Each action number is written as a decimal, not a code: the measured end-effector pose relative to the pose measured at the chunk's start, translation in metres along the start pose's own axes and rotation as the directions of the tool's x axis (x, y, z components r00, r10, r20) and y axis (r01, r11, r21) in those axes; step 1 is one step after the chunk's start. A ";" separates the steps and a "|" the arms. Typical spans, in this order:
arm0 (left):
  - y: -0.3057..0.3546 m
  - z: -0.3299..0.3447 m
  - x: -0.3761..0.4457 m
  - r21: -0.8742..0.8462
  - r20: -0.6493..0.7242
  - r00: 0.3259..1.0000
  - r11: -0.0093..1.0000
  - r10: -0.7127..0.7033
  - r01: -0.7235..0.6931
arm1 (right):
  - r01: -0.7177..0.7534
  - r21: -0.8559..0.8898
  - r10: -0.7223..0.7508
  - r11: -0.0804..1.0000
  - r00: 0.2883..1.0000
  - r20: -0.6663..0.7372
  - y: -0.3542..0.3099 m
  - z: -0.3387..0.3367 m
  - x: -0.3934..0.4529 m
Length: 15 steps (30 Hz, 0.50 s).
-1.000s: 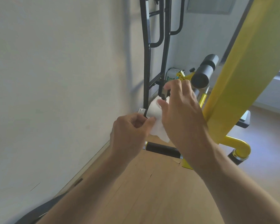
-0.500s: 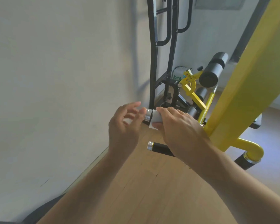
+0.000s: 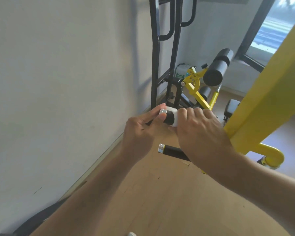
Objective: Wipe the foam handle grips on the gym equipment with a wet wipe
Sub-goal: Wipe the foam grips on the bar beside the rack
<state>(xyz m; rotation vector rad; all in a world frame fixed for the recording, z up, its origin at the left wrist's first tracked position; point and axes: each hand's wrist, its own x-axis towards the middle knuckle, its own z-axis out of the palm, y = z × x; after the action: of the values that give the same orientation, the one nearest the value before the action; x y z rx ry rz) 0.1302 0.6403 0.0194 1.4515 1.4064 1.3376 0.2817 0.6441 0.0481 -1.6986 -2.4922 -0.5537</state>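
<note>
White wet wipe (image 3: 174, 116) is wrapped round the upper foam handle grip (image 3: 168, 117), just inside its silver end cap (image 3: 162, 111). Your right hand (image 3: 201, 132) is clenched over the wipe and the grip. Your left hand (image 3: 141, 130) pinches the capped end between thumb and fingers. A second black grip (image 3: 173, 151) sticks out below, bare, partly behind your right wrist. A green label (image 3: 179, 75) sits by the far wall; its writing is too small to read.
</note>
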 end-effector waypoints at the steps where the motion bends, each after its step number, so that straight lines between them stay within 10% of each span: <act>1: 0.000 0.000 0.000 -0.003 -0.007 1.000 1.000 0.011 -0.011 | 0.022 0.039 -0.021 0.999 0.999 -0.036 -0.003 0.003 0.005; 10: -0.001 -0.003 0.003 0.090 -0.052 0.998 0.995 0.035 -0.030 | -0.019 -0.117 0.043 0.993 0.978 0.205 0.010 -0.019 -0.009; 15: 0.000 -0.004 0.005 0.156 -0.012 0.998 0.986 0.062 -0.060 | 0.038 0.195 -0.071 0.980 0.984 0.163 -0.001 -0.008 0.005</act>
<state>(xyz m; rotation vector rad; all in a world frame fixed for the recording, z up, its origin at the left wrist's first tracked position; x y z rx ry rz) 0.1263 0.6440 0.0214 1.5997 1.5165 1.3045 0.2778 0.6457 0.0567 -1.6733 -2.6140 -0.1706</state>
